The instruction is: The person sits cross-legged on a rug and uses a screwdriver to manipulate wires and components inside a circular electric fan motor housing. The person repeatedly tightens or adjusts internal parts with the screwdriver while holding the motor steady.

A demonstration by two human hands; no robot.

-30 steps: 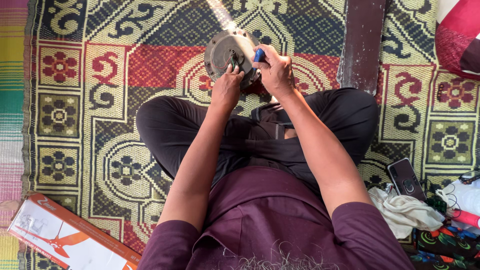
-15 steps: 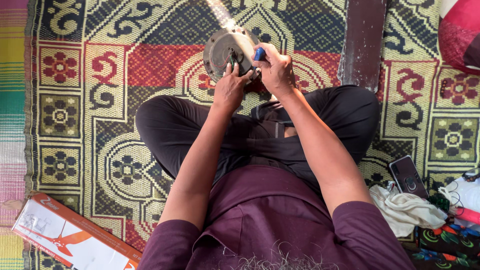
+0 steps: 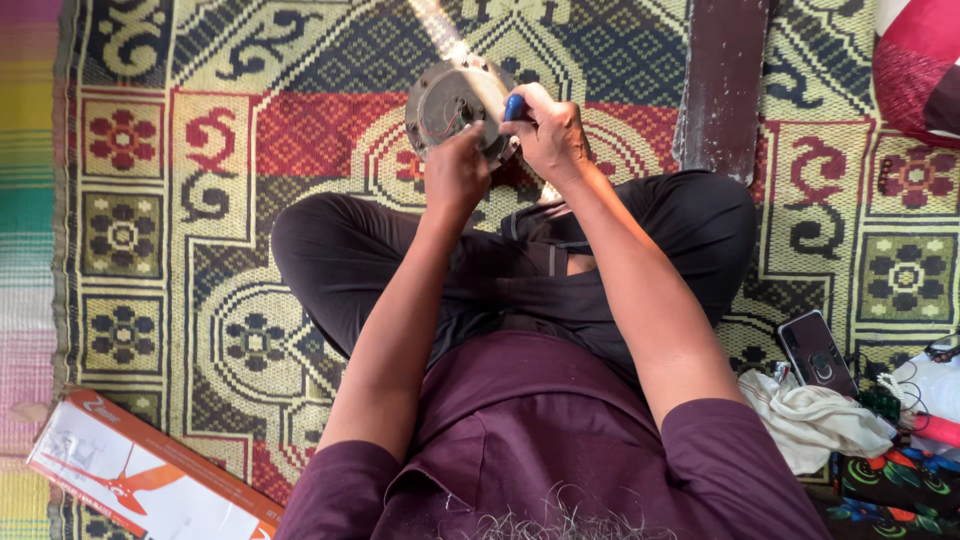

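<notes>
Item: round grey metal motor housing, disc-shaped, held on edge just beyond the person's crossed legs, above the patterned woven mat. Its open face is turned toward the camera; thin wires show inside, detail otherwise too small to read.

Left hand: directly below the housing, on its near rim. Fingers curl up against the lower edge, gripping it; fingertips are hidden behind the knuckles.

Right hand: at the housing's right edge, closed around a blue-handled tool. Only a short piece of the blue handle shows between the fingers. The tool's long axis appears to run leftward into the housing, but its shaft and tip are covered by the hand and the rim, so the contact point cannot be made out.

Relation: the housing lies ahead of and between both hands, left hand beneath, right hand to the side; both touch it or nearly so.

Surroundings: dark wooden plank lying on the mat to the upper right, apart from the hands. Orange-and-white carton at lower left, partly cut off. Smartphone, pale cloth and assorted small items at lower right, crowded and hard to distinguish. Red cushion at the top right corner, cut off.
</notes>
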